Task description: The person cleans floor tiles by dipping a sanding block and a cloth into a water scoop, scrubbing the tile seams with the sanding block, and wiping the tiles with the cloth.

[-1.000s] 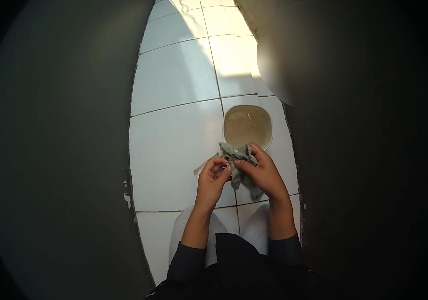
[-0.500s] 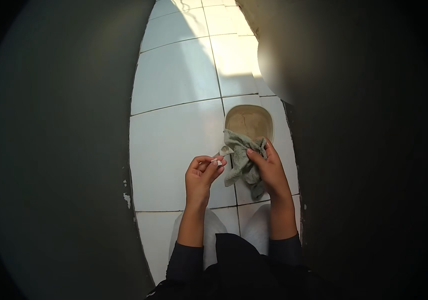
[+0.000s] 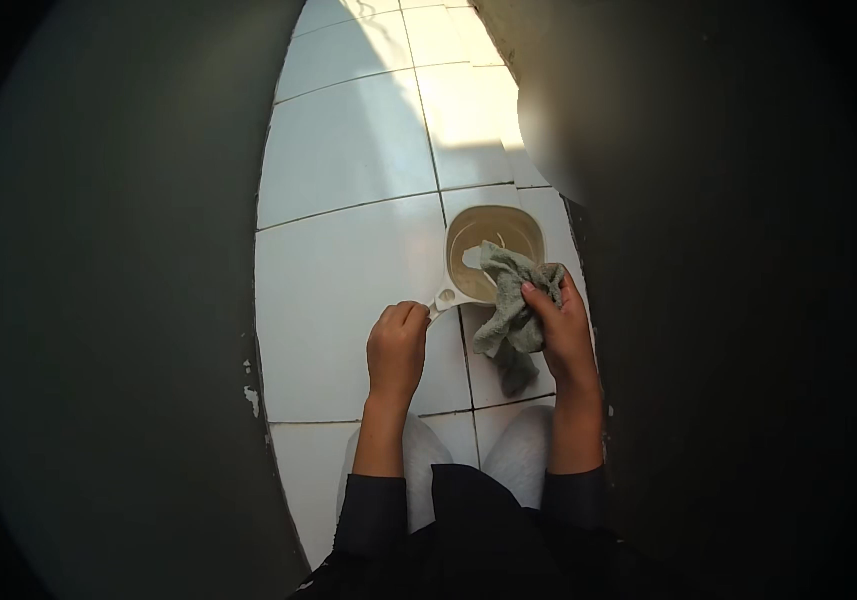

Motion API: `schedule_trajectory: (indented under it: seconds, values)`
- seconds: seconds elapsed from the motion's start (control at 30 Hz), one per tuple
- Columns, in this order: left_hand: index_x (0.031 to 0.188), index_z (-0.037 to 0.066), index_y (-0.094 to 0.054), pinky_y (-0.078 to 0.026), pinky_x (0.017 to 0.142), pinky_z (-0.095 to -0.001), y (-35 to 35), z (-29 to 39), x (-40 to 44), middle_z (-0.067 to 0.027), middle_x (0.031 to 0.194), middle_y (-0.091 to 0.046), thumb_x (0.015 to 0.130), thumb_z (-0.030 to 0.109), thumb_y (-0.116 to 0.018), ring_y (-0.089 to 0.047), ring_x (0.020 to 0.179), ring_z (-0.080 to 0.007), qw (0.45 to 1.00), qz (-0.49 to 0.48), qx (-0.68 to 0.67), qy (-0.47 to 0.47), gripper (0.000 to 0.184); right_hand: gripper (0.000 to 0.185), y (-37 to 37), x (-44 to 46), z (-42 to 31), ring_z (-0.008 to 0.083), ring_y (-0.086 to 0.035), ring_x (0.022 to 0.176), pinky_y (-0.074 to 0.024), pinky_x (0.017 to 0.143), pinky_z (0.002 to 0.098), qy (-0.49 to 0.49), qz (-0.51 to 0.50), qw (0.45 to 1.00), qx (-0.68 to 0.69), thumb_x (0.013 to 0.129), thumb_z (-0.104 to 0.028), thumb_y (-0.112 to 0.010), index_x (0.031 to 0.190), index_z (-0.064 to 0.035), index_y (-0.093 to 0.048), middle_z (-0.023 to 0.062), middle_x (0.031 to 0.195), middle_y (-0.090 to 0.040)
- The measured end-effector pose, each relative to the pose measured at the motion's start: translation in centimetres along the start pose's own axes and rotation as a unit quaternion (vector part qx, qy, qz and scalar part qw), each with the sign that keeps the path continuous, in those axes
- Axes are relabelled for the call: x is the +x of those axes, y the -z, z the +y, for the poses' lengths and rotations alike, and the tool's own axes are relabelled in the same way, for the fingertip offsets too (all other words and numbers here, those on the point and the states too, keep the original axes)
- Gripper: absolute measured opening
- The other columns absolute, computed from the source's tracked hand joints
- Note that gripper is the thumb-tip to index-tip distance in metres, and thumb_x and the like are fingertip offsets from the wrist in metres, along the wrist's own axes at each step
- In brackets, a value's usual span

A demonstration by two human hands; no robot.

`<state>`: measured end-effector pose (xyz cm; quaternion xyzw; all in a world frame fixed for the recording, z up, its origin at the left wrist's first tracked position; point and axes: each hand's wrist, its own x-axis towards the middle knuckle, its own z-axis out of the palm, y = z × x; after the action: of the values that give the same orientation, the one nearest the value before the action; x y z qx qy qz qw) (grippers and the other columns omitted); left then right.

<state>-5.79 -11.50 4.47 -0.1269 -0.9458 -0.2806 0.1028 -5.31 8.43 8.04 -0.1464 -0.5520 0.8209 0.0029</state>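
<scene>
A pale water dipper (image 3: 451,228) sits on the white tiles in front of me, its short handle pointing toward me and to the left. Liquid inside looks brownish and shows bright reflections. The fingers of my left hand (image 3: 395,350) are closed at the end of that handle, palm down, hiding its tip. In my right hand (image 3: 565,325) a crumpled grey-green cloth (image 3: 510,310) is pinched between thumb and fingers. The cloth hangs over the dipper's near right rim, and its lower end dangles above the floor.
Dark walls stand close on the left (image 3: 148,300) and right (image 3: 728,350) of a narrow strip of white floor tiles (image 3: 348,280). Sunlight falls on the far tiles. My knees (image 3: 518,455) are just below my hands.
My left hand has turned from palm up to palm down at the handle's end. The cloth and my right hand have shifted slightly right, and ripple-like reflections now show in the dipper.
</scene>
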Motion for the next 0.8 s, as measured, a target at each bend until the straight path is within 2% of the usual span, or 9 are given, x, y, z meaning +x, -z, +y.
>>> schedule_trajectory:
  seconds: [0.13, 0.3, 0.43, 0.53, 0.6, 0.63, 0.7, 0.8]
  values:
    - [0.083, 0.003, -0.058, -0.049, 0.067, -0.0365, -0.6, 0.3, 0.0, -0.0076, 0.086, -0.062, 0.076, 0.004, -0.064, -0.058, 0.079, -0.0257, 1.0, 0.02, -0.008, -0.017, 0.01, 0.027, 0.1, 0.0, -0.1, 0.0103, -0.053, 0.092, -0.0431, 0.084, 0.0257, 0.001, -0.002, 1.0, -0.006, 0.087, -0.008, -0.058, 0.112, -0.0008, -0.051, 0.0049, 0.102, -0.058]
    - [0.089, 0.004, -0.064, -0.049, 0.07, -0.035, -0.6, -0.3, -0.3, -0.0075, 0.093, -0.064, 0.077, 0.005, -0.065, -0.059, 0.083, -0.0254, 0.997, 0.037, -0.069, 0.015, 0.012, 0.024, 0.2, 0.0, -0.2, 0.0096, -0.054, 0.09, -0.0438, 0.081, 0.0251, 0.005, 0.009, 1.0, -0.002, 0.087, -0.008, -0.059, 0.109, -0.0012, -0.051, 0.0044, 0.098, -0.058]
    - [0.087, 0.004, -0.065, -0.049, 0.07, -0.0346, -0.1, -0.2, -0.4, -0.0061, 0.092, -0.064, 0.078, 0.008, -0.065, -0.059, 0.083, -0.0245, 0.995, 0.047, -0.082, 0.03, 0.009, 0.02, 0.4, -0.1, -0.7, 0.0087, -0.054, 0.085, -0.0445, 0.078, 0.0243, 0.017, 0.016, 1.0, 0.001, 0.087, -0.008, -0.059, 0.104, -0.0021, -0.052, 0.0034, 0.094, -0.057]
    - [0.086, 0.004, -0.067, -0.049, 0.07, -0.0337, 0.0, 0.3, -0.3, -0.0064, 0.092, -0.063, 0.079, 0.008, -0.066, -0.058, 0.088, -0.0245, 0.995, 0.046, -0.082, 0.044, 0.008, 0.018, 0.4, -0.3, -1.8, 0.0083, -0.054, 0.082, -0.0448, 0.076, 0.0239, 0.024, 0.036, 0.999, -0.002, 0.086, -0.008, -0.059, 0.102, -0.0027, -0.052, 0.0024, 0.091, -0.057]
    - [0.091, 0.007, -0.067, -0.043, 0.08, -0.0358, -0.4, 0.3, -0.4, -0.0043, 0.104, -0.06, 0.08, 0.009, -0.064, -0.054, 0.1, -0.0239, 0.998, 0.034, -0.039, 0.029, 0.012, 0.018, 0.8, -0.3, -1.9, 0.0081, -0.054, 0.081, -0.0449, 0.075, 0.0238, 0.03, 0.044, 0.999, 0.003, 0.086, -0.008, -0.059, 0.101, -0.003, -0.052, 0.0021, 0.091, -0.057]
    - [0.091, 0.007, -0.067, -0.043, 0.08, -0.0358, -0.6, 0.4, -0.3, -0.0043, 0.104, -0.06, 0.08, 0.009, -0.064, -0.054, 0.1, -0.0239, 0.998, 0.034, -0.039, 0.029, 0.012, 0.017, 1.1, -0.2, -1.9, 0.008, -0.054, 0.08, -0.045, 0.075, 0.0236, 0.037, 0.051, 0.998, 0.009, 0.085, -0.008, -0.059, 0.101, -0.0033, -0.053, 0.0018, 0.09, -0.057]
    - [0.095, 0.008, -0.067, -0.04, 0.084, -0.0394, -1.2, 0.6, -0.1, -0.0071, 0.112, -0.056, 0.08, 0.009, -0.064, -0.049, 0.109, -0.0257, 0.999, 0.042, 0.03, -0.008, 0.016, 0.017, 1.5, -0.1, -1.8, 0.0077, -0.054, 0.081, -0.0449, 0.075, 0.0233, 0.039, 0.051, 0.998, 0.006, 0.085, -0.008, -0.059, 0.101, -0.0038, -0.053, 0.0014, 0.09, -0.057]
    - [0.099, 0.009, -0.066, -0.04, 0.083, -0.0417, -1.9, 0.7, 0.0, -0.0092, 0.114, -0.055, 0.08, 0.009, -0.064, -0.048, 0.112, -0.0275, 0.999, 0.024, 0.043, -0.005, 0.019, 0.017, 1.7, 0.1, -1.6, 0.0074, -0.054, 0.082, -0.0448, 0.075, 0.023, 0.046, 0.051, 0.997, 0.02, 0.085, -0.008, -0.059, 0.101, -0.0042, -0.053, 0.0012, 0.09, -0.057]
